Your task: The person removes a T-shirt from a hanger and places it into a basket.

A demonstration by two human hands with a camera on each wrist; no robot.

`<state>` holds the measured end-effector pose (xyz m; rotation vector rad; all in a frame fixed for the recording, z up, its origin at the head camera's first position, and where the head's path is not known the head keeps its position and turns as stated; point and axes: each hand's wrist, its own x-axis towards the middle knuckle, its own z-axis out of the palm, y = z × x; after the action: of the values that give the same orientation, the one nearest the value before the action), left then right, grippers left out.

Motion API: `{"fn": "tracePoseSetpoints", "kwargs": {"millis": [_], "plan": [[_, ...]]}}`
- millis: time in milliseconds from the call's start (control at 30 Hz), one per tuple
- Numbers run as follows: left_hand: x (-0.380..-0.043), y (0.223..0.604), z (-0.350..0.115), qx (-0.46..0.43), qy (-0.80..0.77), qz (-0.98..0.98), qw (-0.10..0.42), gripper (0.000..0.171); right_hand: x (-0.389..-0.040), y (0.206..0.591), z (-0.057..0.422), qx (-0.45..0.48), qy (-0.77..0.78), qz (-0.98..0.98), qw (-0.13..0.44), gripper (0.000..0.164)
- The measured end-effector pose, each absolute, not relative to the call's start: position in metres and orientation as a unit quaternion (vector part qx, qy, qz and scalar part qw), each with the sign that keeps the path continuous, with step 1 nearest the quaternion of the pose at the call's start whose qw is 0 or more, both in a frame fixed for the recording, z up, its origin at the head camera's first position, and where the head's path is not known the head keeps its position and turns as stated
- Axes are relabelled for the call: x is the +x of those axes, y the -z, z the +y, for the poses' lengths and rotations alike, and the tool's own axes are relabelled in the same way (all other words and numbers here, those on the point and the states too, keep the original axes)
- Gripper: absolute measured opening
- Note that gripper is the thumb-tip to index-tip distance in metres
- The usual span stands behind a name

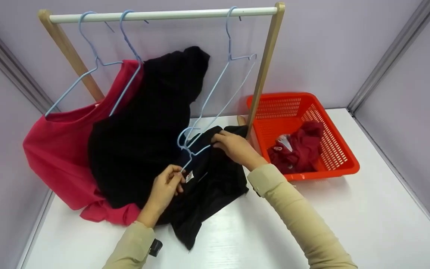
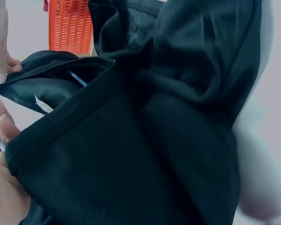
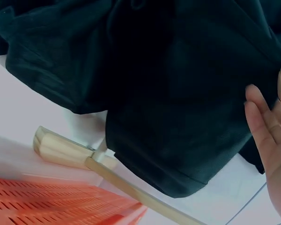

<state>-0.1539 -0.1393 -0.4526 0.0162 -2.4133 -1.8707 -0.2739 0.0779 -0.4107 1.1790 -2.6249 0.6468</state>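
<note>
A black garment (image 1: 218, 190) with a small white label (image 1: 189, 176) lies loosely bunched over the white table. Into its opening reaches a light blue wire hanger (image 1: 191, 152), its hook pointing away from me. My left hand (image 1: 168, 185) pinches the hanger's left arm beside the label; in the left wrist view the garment's edge runs close by those fingers (image 2: 4, 124). At the hanger's right end, my right hand (image 1: 235, 147) holds the garment's edge between thumb and fingers. Dark cloth fills most of the right wrist view, beside the right hand's fingers (image 3: 260, 112).
A clothes rack with a white rail (image 1: 185, 14) and wooden posts stands behind. A red shirt (image 1: 62, 149) and a black shirt (image 1: 136, 142) hang from it at left, a bare blue hanger (image 1: 229, 41) at right. An orange basket (image 1: 336, 149) holds dark red clothing (image 1: 306, 145).
</note>
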Motion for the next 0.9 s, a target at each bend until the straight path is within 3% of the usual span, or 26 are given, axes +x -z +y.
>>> {"fn": "tracePoseSetpoints", "kwargs": {"millis": [300,533,900], "plan": [[-0.167,0.437,-0.124,-0.039,0.526,-0.841,0.118,0.039,-0.271,0.415,0.079,0.390,-0.235,-0.883,0.116,0.012],[-0.172,0.432,-0.112,-0.024,0.495,-0.857,0.140,0.026,-0.269,0.415,0.079,0.399,-0.233,-0.880,0.106,0.011],[-0.169,0.426,-0.107,0.013,0.437,-0.881,0.182,0.023,-0.267,0.411,0.076,0.366,-0.347,-0.862,0.049,0.008]]}}
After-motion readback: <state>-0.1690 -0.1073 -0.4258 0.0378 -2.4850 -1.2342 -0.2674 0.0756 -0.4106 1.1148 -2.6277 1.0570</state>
